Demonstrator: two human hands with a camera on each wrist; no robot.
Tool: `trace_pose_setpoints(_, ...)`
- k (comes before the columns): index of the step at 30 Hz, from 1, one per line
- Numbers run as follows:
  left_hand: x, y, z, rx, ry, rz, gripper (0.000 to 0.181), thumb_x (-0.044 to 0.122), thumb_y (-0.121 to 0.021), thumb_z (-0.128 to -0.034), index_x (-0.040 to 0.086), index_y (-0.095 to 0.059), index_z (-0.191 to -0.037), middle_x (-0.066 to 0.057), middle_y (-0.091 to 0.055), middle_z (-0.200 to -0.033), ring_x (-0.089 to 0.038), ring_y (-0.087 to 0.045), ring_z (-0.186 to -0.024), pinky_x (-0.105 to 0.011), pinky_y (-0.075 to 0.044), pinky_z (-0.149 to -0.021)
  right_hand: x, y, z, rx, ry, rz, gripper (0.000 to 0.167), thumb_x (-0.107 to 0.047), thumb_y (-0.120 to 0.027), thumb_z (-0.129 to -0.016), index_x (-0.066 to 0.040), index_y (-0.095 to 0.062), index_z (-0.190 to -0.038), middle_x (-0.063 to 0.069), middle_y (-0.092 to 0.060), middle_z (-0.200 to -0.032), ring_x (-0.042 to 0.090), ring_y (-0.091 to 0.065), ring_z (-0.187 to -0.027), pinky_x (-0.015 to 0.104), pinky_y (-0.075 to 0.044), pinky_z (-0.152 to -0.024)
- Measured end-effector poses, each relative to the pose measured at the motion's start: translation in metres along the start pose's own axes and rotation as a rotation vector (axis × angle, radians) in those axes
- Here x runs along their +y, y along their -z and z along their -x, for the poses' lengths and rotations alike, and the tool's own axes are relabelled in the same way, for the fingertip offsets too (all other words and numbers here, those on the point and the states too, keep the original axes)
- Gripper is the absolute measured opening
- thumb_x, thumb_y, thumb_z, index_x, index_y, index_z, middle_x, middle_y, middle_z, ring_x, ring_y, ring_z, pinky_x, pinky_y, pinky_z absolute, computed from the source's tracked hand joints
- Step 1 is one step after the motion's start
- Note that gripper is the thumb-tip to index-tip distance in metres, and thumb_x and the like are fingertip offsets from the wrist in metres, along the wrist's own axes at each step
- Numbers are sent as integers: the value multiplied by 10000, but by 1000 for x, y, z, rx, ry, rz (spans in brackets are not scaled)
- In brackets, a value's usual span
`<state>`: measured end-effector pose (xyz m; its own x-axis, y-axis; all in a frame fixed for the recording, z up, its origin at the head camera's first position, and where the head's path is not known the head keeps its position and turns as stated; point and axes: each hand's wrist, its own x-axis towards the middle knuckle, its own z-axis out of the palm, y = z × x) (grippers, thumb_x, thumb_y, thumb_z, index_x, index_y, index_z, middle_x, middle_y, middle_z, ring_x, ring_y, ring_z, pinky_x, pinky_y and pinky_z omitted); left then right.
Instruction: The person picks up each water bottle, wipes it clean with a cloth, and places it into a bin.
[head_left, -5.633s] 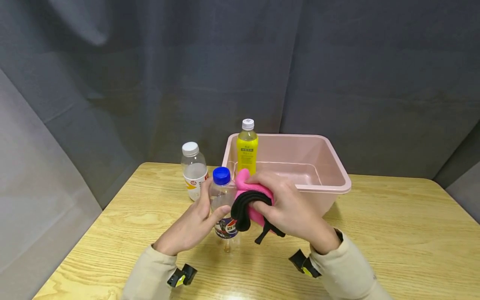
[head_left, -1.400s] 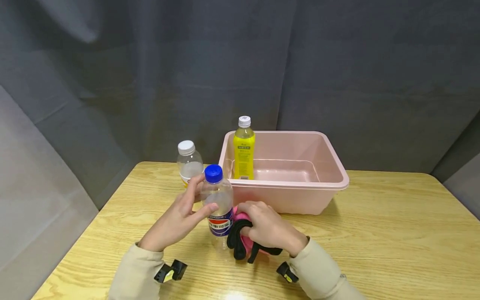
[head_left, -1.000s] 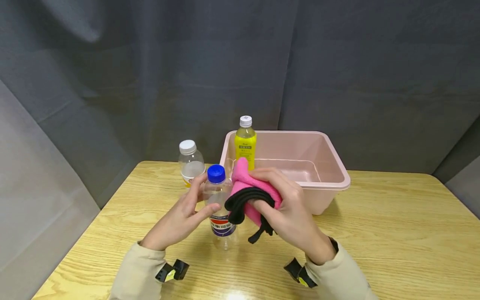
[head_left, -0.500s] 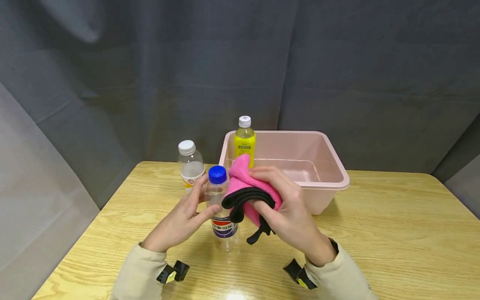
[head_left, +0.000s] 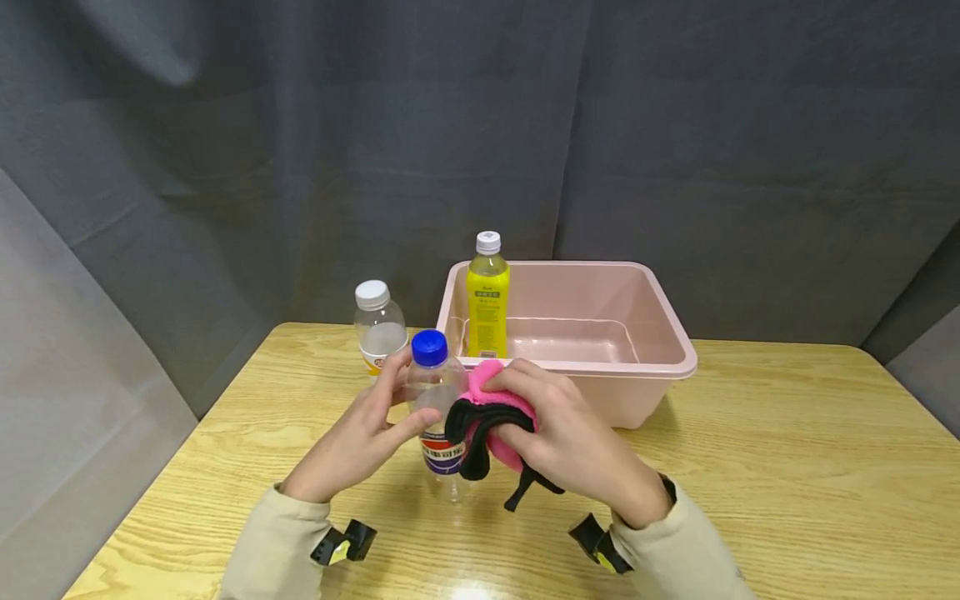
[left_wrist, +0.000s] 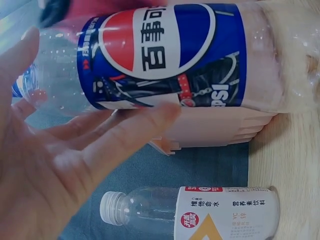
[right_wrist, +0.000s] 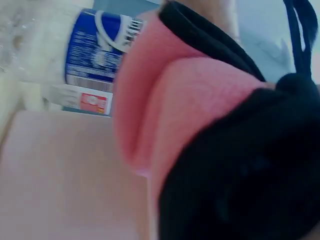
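Note:
A clear plastic Pepsi bottle (head_left: 442,454) with a blue cap stands upright on the table. My left hand (head_left: 352,450) holds it from the left, thumb in front and fingers behind; the left wrist view shows its label (left_wrist: 165,55) large. In my right hand (head_left: 562,429) is a folded pink cloth (head_left: 486,385) with black edging and a dangling black loop. The cloth lies against the bottle's right side, partly covering it in the head view. Pink folds of the cloth (right_wrist: 195,95) fill much of the right wrist view.
Behind the bottle sits a pink plastic basin (head_left: 577,371), with a yellow-labelled bottle (head_left: 488,317) standing inside at its left end. A white-capped bottle (head_left: 381,333) stands left of the basin. The wooden table (head_left: 787,467) extends to the right, and a dark curtain hangs behind.
Over the last second and a half, my right hand has lifted the cloth from near the bottle's base to its shoulder, then brought it partway down again. My left hand stays on the bottle.

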<state>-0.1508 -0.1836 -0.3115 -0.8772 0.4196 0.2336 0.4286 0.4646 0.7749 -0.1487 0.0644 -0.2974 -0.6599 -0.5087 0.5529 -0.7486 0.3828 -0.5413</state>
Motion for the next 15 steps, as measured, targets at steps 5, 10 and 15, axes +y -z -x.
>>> trace_pose_setpoints(5,0,0,0,-1,-7,7,667,300,-607,-1037,183,-207,-1558,-246,-495,-1441,-451,-560,-1244,-566,-570,-868,19,-20,2,-254,-79,105,287,63,-732,-779,-81,-703,-1025,-28,-662,-955,148,-606,-868,355,-544,-798)
trace_pose_setpoints(10,0,-1,1,-3,-28,-3,671,287,-608,-1036,172,-203,-1559,-256,-484,-1444,-463,-559,-1243,-572,-574,-849,33,-40,4,-461,-190,176,285,89,-728,-762,-42,-709,-1016,18,-678,-929,171,-593,-831,332,-529,-728)
trace_pose_setpoints(15,0,-1,0,-4,-39,-9,674,271,-608,-1036,167,-198,-1561,-265,-470,-1454,-466,-561,-1239,-570,-574,-847,36,-43,5,-480,-209,176,299,100,-734,-751,-31,-718,-1020,33,-692,-934,162,-595,-817,320,-534,-714)
